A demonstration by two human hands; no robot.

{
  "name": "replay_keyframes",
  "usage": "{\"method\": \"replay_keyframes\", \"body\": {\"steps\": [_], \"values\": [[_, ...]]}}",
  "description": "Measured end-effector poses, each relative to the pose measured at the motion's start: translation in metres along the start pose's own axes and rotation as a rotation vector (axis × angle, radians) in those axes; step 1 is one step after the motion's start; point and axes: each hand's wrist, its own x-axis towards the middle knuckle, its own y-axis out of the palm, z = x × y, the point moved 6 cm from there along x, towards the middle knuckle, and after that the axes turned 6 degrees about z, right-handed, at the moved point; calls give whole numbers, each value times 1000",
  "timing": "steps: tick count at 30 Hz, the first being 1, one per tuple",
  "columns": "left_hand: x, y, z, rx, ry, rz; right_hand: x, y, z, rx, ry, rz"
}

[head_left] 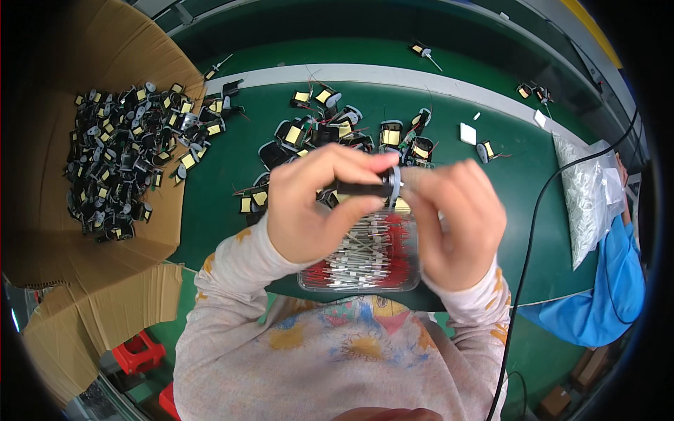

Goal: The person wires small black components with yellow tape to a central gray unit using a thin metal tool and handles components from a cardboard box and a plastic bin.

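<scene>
One round-rimmed black part (365,189) pinched in left hand (309,200), right hand (455,219) (blurred, hold unclear) alongside.

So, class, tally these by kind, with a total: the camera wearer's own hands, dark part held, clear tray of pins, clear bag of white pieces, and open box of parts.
Hands: 2 (left hand, right hand)
Dark part: 1
Clear tray: 1
Clear bag: 1
Open box: 1
Total: 6
</scene>
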Motion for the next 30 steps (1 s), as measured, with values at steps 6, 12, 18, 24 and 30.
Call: {"method": "replay_keyframes", "body": {"steps": [6,12,18,24,30], "values": [[18,-10,21,-510,-298,-40,19,0,-38,420,332,127],[48,-9,60,-519,-320,-1,16,26,-87,715,589,4],[137,-47,156,525,-147,-122,0,2,-143,527,667,-152],[118,-17,174,862,-334,533,-35,1,-135,430,649,115],[81,22,189,1037,-452,929,-36,11,-104,514,597,262]]}}
